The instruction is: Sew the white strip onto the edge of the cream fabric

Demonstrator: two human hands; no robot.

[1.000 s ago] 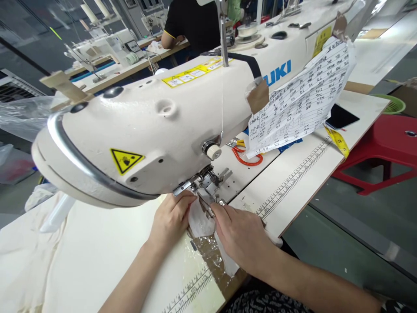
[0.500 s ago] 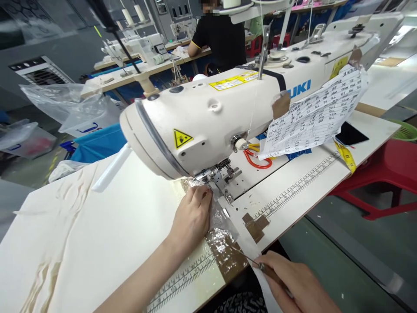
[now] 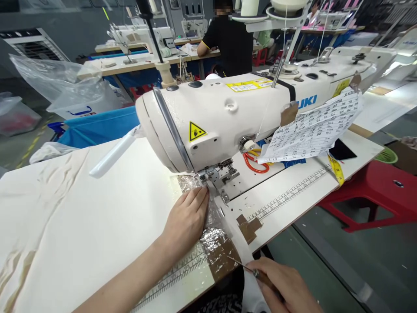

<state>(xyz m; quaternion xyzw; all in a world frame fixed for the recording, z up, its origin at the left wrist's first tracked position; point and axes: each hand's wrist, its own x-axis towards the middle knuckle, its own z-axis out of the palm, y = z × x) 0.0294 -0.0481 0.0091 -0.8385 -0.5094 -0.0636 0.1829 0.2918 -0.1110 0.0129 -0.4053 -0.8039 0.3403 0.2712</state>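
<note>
My left hand [image 3: 189, 213] lies beside the needle area of a white sewing machine [image 3: 208, 117], fingers together and curled down on the edge of a white fabric strip [image 3: 239, 237]. Its fingertips are partly hidden close to the presser foot [image 3: 208, 176]. The strip runs from the foot toward me and off the table's front edge. In my right hand [image 3: 280, 282] is an awl [image 3: 241, 263], its brown handle gripped and its thin metal point aimed left over the strip. Clear shiny tape [image 3: 213, 239] covers the table beside the strip.
White fabric [image 3: 52, 191] spreads over the table's left side. Orange-handled scissors [image 3: 256, 163], a handwritten sheet [image 3: 309, 130], a phone [image 3: 342, 150] and a yellow tape measure [image 3: 335, 169] are on the right. A red stool [image 3: 374, 191] stands beyond the edge. A person [image 3: 228, 43] sits ahead.
The view has shifted, with the machine appearing farther right. My left hand has flattened somewhat beside the foot. My right hand still grips the awl near the strip.
</note>
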